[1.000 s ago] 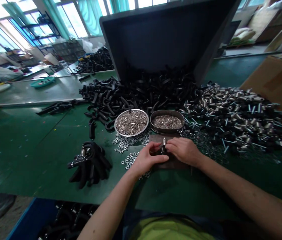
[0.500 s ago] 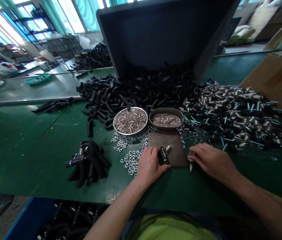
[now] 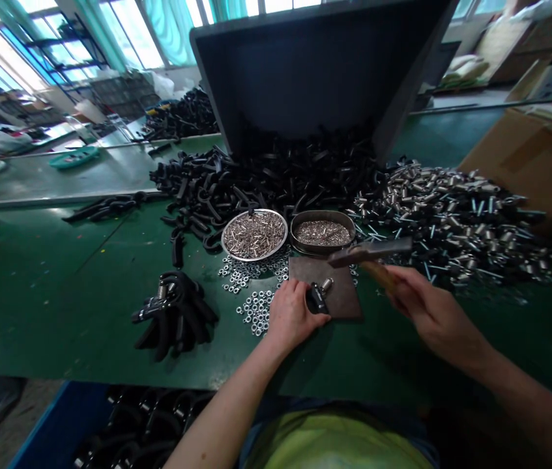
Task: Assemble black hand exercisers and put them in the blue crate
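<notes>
My left hand (image 3: pixel 295 312) grips a black clamp part (image 3: pixel 319 298) with a small spring (image 3: pixel 327 284), resting on a dark metal plate (image 3: pixel 348 293). In my right hand (image 3: pixel 427 306) is a hammer (image 3: pixel 376 253), held by its wooden handle, its head raised above the plate's right side. Small nuts (image 3: pixel 257 312) lie left of the plate. Behind it stand a round dish of metal pins (image 3: pixel 255 236) and an oval tin of small metal pieces (image 3: pixel 323 233).
A big dark bin (image 3: pixel 305 78) tips black parts onto the green table (image 3: pixel 51 293). Springs and screws (image 3: pixel 471 221) are heaped right, before a cardboard box (image 3: pixel 520 156). Assembled black pieces (image 3: pixel 175 312) lie left. A blue crate (image 3: pixel 55 423) of parts is below.
My right hand has lifted from the table, and the hammer now shows raised above the plate. My left hand stays on the clamp part. The view has shifted slightly.
</notes>
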Demonstrator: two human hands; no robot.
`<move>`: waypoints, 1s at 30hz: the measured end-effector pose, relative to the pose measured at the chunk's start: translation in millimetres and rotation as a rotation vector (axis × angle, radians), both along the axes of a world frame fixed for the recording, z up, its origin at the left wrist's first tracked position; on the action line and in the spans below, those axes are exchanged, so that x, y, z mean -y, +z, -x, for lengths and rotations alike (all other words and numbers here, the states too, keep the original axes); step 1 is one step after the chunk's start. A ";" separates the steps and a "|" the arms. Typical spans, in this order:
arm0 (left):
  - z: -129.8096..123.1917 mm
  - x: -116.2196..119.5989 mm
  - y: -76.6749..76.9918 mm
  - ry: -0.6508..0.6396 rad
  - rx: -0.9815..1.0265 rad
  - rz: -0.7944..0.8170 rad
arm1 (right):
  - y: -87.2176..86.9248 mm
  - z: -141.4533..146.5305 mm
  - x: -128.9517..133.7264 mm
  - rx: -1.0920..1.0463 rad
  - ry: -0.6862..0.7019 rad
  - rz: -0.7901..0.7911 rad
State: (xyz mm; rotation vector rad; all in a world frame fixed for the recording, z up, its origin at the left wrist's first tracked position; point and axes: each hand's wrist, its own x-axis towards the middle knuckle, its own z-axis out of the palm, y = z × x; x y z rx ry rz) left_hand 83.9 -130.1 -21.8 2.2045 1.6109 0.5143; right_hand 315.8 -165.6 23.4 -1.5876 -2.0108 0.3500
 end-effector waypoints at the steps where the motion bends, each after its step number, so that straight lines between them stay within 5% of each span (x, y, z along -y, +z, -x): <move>1: -0.1 -0.1 0.1 0.002 0.005 0.000 | 2.6 8.7 -3.4 -0.031 0.024 -0.017; 6: -0.1 0.1 0.0 -0.001 0.032 0.002 | 0.9 25.9 -13.1 0.160 0.181 0.086; 11: -0.1 0.0 -1.5 0.004 0.028 0.003 | 2.6 25.6 -9.5 0.014 0.018 -0.124; 16: -0.9 0.2 -1.0 0.008 0.023 0.010 | -29.7 16.2 -7.7 0.279 0.086 0.080; 24: -1.7 -0.4 0.0 0.151 0.178 0.062 | -67.9 -42.7 13.3 0.681 -0.113 -0.239; 26: -3.9 2.1 3.5 0.226 0.340 0.108 | -68.9 -41.1 12.8 0.638 -0.097 -0.259; 30: -16.7 15.8 11.0 0.235 0.607 0.188 | -54.0 5.3 2.4 0.188 0.001 -0.164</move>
